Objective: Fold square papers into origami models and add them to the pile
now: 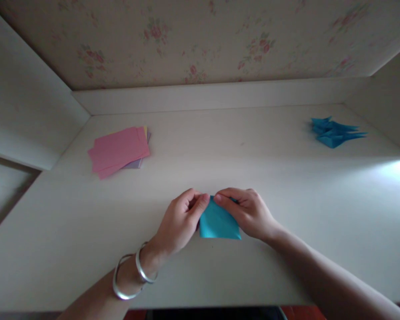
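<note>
A small folded sheet of blue paper (219, 222) is held up in front of me, just above or on the white desk; I cannot tell whether it touches. My left hand (183, 218) pinches its top left part between thumb and fingers, with two silver bangles on that wrist. My right hand (248, 211) grips the top right part, its thumb pressing near the upper edge. The two thumbs are close together at the paper's top. Fingers behind the sheet are hidden.
A stack of coloured paper (120, 151), pink on top with purple and yellow beneath, lies at the back left of the white desk (200, 275). Several folded blue paper pieces (335, 132) with pointed ends sit at the back right. Behind stands a flowered wall (200, 44).
</note>
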A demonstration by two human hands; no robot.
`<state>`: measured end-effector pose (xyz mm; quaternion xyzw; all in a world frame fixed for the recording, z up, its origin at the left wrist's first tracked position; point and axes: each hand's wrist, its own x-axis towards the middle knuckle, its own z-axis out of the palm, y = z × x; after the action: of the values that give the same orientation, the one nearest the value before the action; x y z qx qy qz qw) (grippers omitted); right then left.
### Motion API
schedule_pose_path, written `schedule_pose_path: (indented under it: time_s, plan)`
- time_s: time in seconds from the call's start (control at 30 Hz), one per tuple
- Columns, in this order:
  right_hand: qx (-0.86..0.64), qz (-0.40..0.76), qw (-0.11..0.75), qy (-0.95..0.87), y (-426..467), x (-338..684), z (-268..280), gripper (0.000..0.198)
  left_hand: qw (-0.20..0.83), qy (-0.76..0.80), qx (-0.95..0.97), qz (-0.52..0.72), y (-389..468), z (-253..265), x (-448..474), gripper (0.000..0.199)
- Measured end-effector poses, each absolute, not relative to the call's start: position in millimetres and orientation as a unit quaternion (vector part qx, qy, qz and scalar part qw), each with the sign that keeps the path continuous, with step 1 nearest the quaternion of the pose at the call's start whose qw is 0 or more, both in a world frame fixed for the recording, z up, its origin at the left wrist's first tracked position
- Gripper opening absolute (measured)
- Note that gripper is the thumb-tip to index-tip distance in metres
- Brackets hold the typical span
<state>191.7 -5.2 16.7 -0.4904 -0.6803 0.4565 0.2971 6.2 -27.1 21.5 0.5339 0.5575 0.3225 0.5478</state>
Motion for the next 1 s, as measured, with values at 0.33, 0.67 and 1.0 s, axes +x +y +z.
schedule_pose_path:
  time_s: [0.33, 0.67, 1.0]
  plan:
    - [-0.530, 0.500, 0.328, -0.601, -4.1, 191.0, 16.7, 0.037, 0.612, 0.532, 0.531, 0.245, -36.5, 23.6, 9.0, 0.040]
    - [-0.446, 0.597, 0.246, -0.620, 1.7, 199.4, 17.2, 0.034, 0.575, 0.479, 0.642, 0.166, -31.8, 26.9, 1.9, 0.035]
    - [-0.491, 0.481, 0.316, -0.654, -2.4, 197.9, 14.3, 0.031, 0.625, 0.490, 0.585, 0.164, -30.0, 27.3, 1.9, 0.034]
